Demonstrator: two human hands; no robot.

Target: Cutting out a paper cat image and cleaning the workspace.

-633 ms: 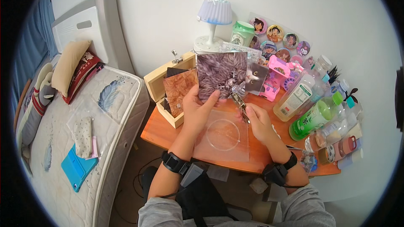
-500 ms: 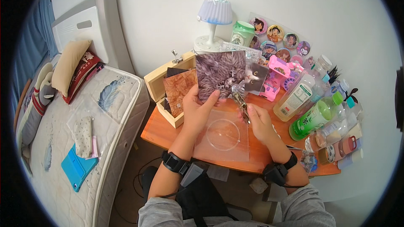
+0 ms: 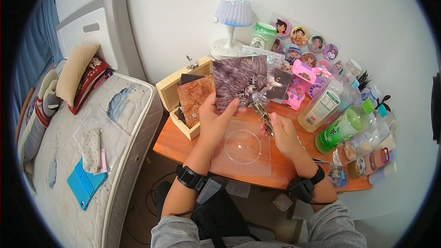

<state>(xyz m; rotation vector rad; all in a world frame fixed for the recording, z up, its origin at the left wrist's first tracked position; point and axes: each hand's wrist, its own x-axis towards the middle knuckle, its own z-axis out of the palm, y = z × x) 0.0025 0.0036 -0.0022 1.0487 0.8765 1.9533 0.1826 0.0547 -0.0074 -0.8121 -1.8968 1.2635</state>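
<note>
The work appears to be partway along: a square card printed with grey-brown fur [image 3: 236, 80] is kept upright by the left hand [image 3: 217, 117], pinched between thumb and fingers, while a slim, shiny metal hand tool [image 3: 264, 118] is clasped in the right hand [image 3: 281, 133], its far end by the card's lower right corner. Whether that corner has been worked, or what is left to be done, cannot be told. Left of the grip, in a pale wooden box [image 3: 168, 93] with its lid raised, an orange-brown printed card [image 3: 194, 94] and a dark card [image 3: 188, 78] are stood. Below the hands, small specks are ringed by a clear circular rim [image 3: 243, 164] on a transparent plastic sheet [image 3: 220, 167]. Right of the grip, green liquid is held in a clear, green-capped bottle [image 3: 342, 131].
</note>
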